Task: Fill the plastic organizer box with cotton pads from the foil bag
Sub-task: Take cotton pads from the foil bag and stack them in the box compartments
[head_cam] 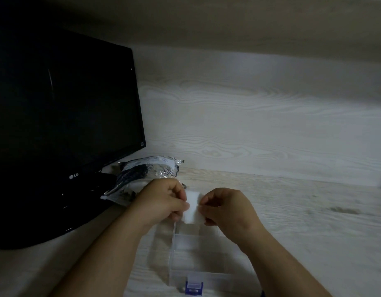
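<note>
Head view shows a white cotton pad (pixel 192 207) at lower centre, pinched between the left hand (pixel 164 200) and right hand (pixel 226 207) above the clear organizer box (pixel 198 254), foil bag (pixel 142 179) just left.

The cotton pad (pixel 192 205) at 6 o'clock in the view is soft-looking matt white fluff, with no shine on it at all. Just below it, the organizer box (pixel 198 260) is clear hard plastic, smooth with a faint sheen on the dividers. Its latch (pixel 194 287) is glossy translucent blue plastic. Over at 8 o'clock the foil bag (pixel 142 179) is crinkly and shiny, silvery film with dark print, and it catches light along the creases. The LG monitor (pixel 67 103) at 9 o'clock is black plastic, glossy on the bezel and stand. The desk (pixel 292 211) at 4 o'clock and the back panel (pixel 249 125) at 2 o'clock both look like pale wood-grain laminate, matt.
</note>
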Demonstrator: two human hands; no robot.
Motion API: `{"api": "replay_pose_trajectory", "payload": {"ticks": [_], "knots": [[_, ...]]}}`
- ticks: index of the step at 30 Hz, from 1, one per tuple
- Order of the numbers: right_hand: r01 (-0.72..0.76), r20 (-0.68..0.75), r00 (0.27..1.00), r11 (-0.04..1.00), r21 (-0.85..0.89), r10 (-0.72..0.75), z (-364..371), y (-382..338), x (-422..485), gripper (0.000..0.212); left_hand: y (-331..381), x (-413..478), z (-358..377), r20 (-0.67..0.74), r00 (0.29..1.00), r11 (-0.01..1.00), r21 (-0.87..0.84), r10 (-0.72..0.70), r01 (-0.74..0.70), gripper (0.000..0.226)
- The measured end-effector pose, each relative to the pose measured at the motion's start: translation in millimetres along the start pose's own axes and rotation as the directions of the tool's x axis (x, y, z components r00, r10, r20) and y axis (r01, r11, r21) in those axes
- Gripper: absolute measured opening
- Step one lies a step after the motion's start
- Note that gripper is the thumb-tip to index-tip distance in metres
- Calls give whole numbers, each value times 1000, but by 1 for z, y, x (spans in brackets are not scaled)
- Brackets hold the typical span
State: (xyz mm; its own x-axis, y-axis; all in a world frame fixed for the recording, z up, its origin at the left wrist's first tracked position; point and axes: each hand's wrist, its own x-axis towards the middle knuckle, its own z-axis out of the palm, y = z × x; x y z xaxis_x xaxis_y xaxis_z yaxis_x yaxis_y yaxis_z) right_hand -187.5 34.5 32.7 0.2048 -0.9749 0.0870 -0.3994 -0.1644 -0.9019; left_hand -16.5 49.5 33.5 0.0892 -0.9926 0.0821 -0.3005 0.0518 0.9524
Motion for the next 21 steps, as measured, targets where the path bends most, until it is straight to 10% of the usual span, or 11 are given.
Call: {"api": "replay_pose_trajectory", "payload": {"ticks": [21], "knots": [[85,252,966,860,-503,53,12,4,7,15,-1,-6,3,27,1000,787,616,-9,-9,11]]}}
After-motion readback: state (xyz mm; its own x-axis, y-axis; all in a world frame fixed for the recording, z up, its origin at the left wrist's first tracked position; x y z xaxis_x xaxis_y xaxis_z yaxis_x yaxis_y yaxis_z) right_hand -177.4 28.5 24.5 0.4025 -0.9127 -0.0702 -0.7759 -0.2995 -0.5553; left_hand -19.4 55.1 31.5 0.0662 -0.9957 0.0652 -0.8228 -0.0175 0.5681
